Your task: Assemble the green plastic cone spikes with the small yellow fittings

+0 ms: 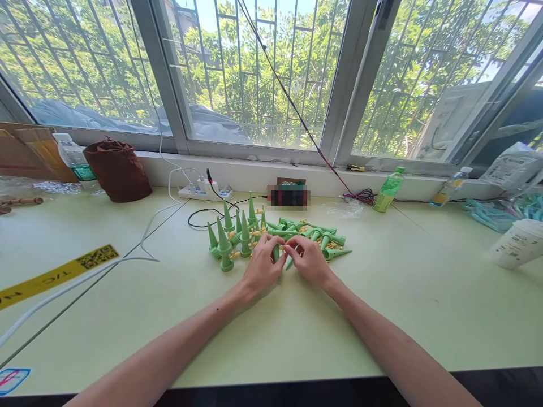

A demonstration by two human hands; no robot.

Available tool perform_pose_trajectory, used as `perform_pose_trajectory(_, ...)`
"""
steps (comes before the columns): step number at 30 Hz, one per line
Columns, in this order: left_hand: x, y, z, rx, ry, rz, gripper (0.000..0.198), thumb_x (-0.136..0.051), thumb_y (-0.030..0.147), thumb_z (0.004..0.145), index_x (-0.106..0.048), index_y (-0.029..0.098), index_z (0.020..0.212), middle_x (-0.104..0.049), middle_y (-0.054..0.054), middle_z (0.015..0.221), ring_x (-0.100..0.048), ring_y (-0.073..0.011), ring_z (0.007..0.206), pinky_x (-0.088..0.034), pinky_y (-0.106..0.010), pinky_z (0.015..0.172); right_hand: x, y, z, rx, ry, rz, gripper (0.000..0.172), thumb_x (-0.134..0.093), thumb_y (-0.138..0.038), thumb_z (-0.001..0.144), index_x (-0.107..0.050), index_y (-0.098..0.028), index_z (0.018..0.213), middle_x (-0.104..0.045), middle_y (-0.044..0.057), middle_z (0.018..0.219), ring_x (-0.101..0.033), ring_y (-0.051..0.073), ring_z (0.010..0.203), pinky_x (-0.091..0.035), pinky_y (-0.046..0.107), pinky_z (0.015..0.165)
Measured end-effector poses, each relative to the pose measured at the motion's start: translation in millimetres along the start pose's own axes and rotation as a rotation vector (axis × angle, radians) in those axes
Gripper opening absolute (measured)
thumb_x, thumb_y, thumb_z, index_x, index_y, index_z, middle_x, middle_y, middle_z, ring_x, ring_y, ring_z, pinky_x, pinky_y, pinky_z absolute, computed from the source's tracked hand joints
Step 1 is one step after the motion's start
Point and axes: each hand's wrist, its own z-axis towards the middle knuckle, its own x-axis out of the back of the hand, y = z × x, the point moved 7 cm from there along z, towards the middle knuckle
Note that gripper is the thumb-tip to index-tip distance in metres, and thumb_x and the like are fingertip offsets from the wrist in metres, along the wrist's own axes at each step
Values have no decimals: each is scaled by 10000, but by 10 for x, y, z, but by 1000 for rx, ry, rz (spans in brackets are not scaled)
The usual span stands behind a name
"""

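Note:
My left hand (262, 263) is closed round a green plastic watering spike (276, 253), its tip pointing down toward the table. At its upper end my right hand (309, 261) pinches a small yellow valve piece (285, 248); the fingers partly hide where the two parts meet. Left of my hands several green spikes with yellow valves (224, 244) stand upright on their caps. Behind and right of my hands lies a loose heap of green spikes (327, 237), with yellow pieces (335, 246) among them.
A power strip (206, 192) with cables and a blurred dark box (289, 196) are at the back. A brown pouch (117, 170) stands back left. On the right are a green bottle (388, 191), another bottle (450, 187) and a tilted white cup (517, 244). A white cable (146, 237) crosses the left side.

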Motion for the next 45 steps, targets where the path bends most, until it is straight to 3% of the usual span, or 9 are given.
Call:
perform_pose_trajectory(10, 5, -9, 2, 29, 1, -3, 137, -533, 303, 874, -595, 200, 941, -502, -23, 926, -505, -90, 607, -463, -259, 580, 10, -8, -4, -10, 13, 13, 151, -534, -281, 894, -639, -174, 882, -650, 47, 827, -552, 143, 655, -418, 242, 556)
perform_pose_trajectory(26, -16, -8, -10, -5, -8, -10, 112, -546, 214, 846, -597, 205, 945, -503, -26, 954, -501, -103, 670, -471, -251, 621, 5, -8, 5, -16, 6, -55, 339, -485, -386, 940, -584, -175, 694, -562, 3, 631, -461, 126, 572, -335, 244, 539)
perform_pose_trajectory(35, 4, -24, -8, 36, 8, 23, 142, -541, 234, 853, -579, 197, 984, -513, -36, 960, -540, -133, 736, -472, -276, 659, -6, -1, -10, -20, -8, -16, 176, -532, -323, 901, -609, -175, 844, -612, 19, 746, -491, 125, 586, -377, 238, 551)
perform_pose_trajectory(45, -7, -47, -3, 41, -4, 26, 173, -546, 226, 840, -561, 204, 1011, -520, -32, 990, -532, -125, 730, -468, -262, 648, 1, -1, 3, -24, 0, -23, 233, -509, -330, 911, -601, -174, 764, -590, 7, 673, -481, 124, 576, -358, 242, 543)
